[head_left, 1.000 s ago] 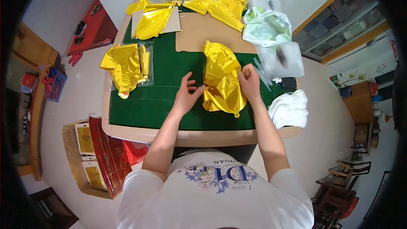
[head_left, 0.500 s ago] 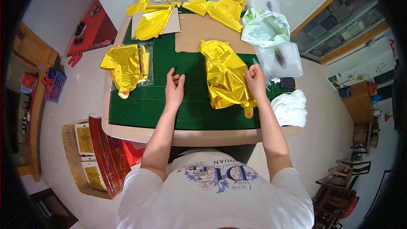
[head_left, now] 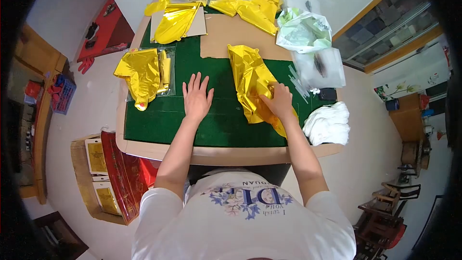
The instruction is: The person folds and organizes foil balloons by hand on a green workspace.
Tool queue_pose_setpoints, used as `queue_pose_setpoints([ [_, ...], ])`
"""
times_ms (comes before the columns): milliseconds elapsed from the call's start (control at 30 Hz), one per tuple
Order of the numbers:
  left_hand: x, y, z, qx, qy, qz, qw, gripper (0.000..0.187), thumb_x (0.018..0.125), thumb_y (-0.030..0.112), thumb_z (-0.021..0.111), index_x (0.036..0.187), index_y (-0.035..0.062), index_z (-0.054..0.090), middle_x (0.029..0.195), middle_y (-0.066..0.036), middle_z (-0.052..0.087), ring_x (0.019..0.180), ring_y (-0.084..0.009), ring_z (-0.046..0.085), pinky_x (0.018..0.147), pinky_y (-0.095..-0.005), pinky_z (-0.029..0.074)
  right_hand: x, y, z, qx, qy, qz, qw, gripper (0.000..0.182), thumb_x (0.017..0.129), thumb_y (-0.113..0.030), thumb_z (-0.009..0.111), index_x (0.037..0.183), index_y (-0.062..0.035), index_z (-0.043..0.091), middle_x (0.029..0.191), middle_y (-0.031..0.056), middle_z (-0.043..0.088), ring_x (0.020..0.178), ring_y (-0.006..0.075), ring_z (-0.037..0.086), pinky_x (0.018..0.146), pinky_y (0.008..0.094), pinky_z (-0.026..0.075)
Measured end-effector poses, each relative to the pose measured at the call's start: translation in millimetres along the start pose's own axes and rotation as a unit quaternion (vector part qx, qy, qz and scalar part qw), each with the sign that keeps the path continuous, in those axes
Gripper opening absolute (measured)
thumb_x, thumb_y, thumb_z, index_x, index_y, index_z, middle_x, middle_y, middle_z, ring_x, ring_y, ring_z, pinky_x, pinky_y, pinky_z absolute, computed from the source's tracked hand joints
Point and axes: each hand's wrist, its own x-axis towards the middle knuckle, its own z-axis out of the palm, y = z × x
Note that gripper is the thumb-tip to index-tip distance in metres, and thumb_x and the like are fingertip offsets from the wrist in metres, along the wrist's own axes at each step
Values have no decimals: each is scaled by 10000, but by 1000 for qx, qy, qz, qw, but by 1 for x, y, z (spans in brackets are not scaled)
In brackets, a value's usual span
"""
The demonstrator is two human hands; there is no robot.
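A gold foil balloon [head_left: 249, 74] lies flat and creased on the green tabletop [head_left: 216, 127], a narrow piece reaching toward the table's near edge. My right hand [head_left: 280, 101] is on its right side, thumb and fingers closed on the foil; part of the balloon is hidden under the hand. My left hand [head_left: 197, 100] rests palm down on the green surface to the left of the balloon, fingers spread, holding nothing. Farther left, another gold foil balloon [head_left: 140, 74] lies on a clear plastic packet.
At the back are several more gold foil pieces [head_left: 257, 12] and a cardboard sheet [head_left: 221, 38]. On the right are a plastic bag [head_left: 304, 31], clear straws [head_left: 299, 84], a black case [head_left: 327, 94] and a white cloth bundle [head_left: 328, 124]. An open carton [head_left: 82, 183] stands on the floor.
The foil under my right hand has become narrower, its right side drawn in to the left. My right hand has moved left and down onto it. My left hand has flattened and spread its fingers.
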Motion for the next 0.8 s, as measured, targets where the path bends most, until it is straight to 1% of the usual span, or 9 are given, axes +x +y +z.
queue_pose_setpoints([
  [167,0,-2,2,-1,6,4,1000,459,910,287,558,1334,129,487,1435,-120,397,1363,-294,309,1119,-523,192,13,9,3,-17,-58,30,998,252,775,-305,702,863,-86,613,887,84,577,910,305,540,773,434,407],
  [333,-1,-1,1,-1,0,4,1000,453,910,287,557,1329,128,490,1443,-121,388,1367,-296,302,1117,-529,193,13,-42,-45,0,42,-79,996,183,761,-185,708,829,-50,605,880,100,590,867,317,559,731,420,437],
  [400,0,-1,1,-14,26,6,1000,398,929,271,530,1296,117,525,1404,-130,439,1348,-292,341,1120,-511,193,12,-68,-66,298,-207,-36,931,276,833,-235,673,1020,-33,651,1039,98,645,989,291,586,871,353,447],
  [500,5,-21,17,-161,37,-42,985,342,950,251,492,1250,104,564,1327,-138,518,1294,-299,417,1122,-467,208,5,-84,-76,455,-323,-119,821,326,879,-234,632,1135,-34,617,1149,134,623,1054,293,571,929,292,428],
  [600,15,-50,2,-464,49,-140,873,371,995,283,428,1221,19,559,1187,-114,617,1143,-222,553,1039,-362,363,3,-49,-38,439,-245,-93,859,337,933,-195,557,1238,-54,572,1275,136,557,1193,223,519,992,308,392],
  [667,16,-59,-20,-579,60,-247,775,395,1008,289,406,1224,-14,537,1149,-98,630,1110,-191,565,1005,-333,395,-11,-20,-10,92,-50,-205,973,379,931,-214,550,1287,-85,541,1354,143,490,1281,301,433,1062,409,325],
  [700,17,-68,-20,-529,77,-216,817,389,1005,286,407,1231,-7,529,1187,-117,612,1145,-212,549,1017,-351,386,-20,-16,-6,52,-100,-174,978,433,929,-251,538,1346,-142,493,1421,134,422,1338,345,347,1097,511,234],
  [733,19,-52,-40,-530,78,-216,816,389,1005,286,407,1231,-7,529,1187,-117,612,1145,-212,549,1017,-351,386,-25,-9,3,51,-101,-174,978,433,929,-251,538,1346,-142,493,1421,134,422,1338,345,347,1097,511,234],
  [800,15,-12,-70,-343,22,-108,933,394,995,288,421,1274,25,508,1280,-141,557,1215,-254,506,1051,-380,350,-32,1,21,-21,-41,-179,983,441,938,-284,510,1368,-191,472,1464,116,368,1364,324,315,1098,550,200],
])
